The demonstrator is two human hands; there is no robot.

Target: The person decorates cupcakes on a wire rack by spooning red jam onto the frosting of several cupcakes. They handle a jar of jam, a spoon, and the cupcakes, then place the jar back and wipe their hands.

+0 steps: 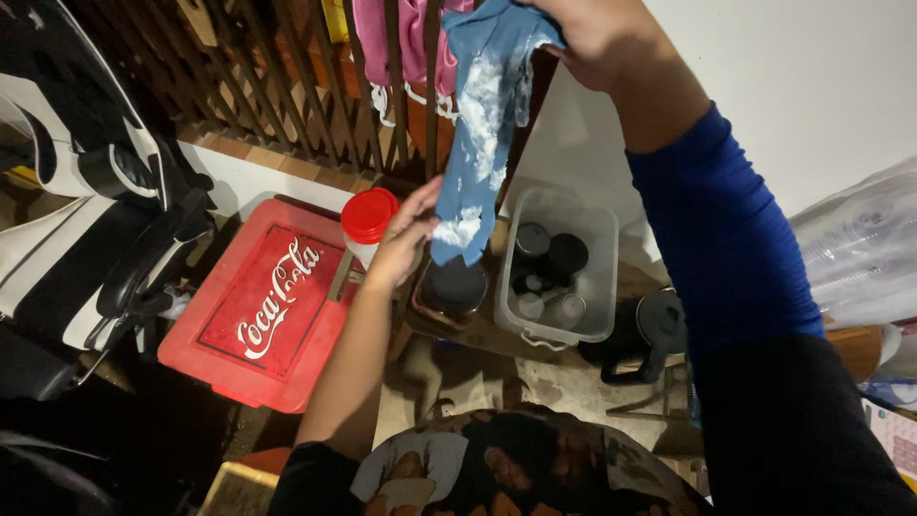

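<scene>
Overhead, blue cloth (pixel 482 124) — both hands, right hand (pixel 592 33) gripping, left hand (pixel 406 234) touching

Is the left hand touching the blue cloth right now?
Touching. The head view shows the left hand with its fingertips pressed against the lower edge of the blue cloth, no gap between them, while the right hand grips the cloth's top.

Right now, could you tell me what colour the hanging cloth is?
The cloth is light blue with white patches, seen in the head view.

Red cooler box (pixel 258 315) with white script label at left, red-lidded white jar (pixel 368 222) beside it
</scene>
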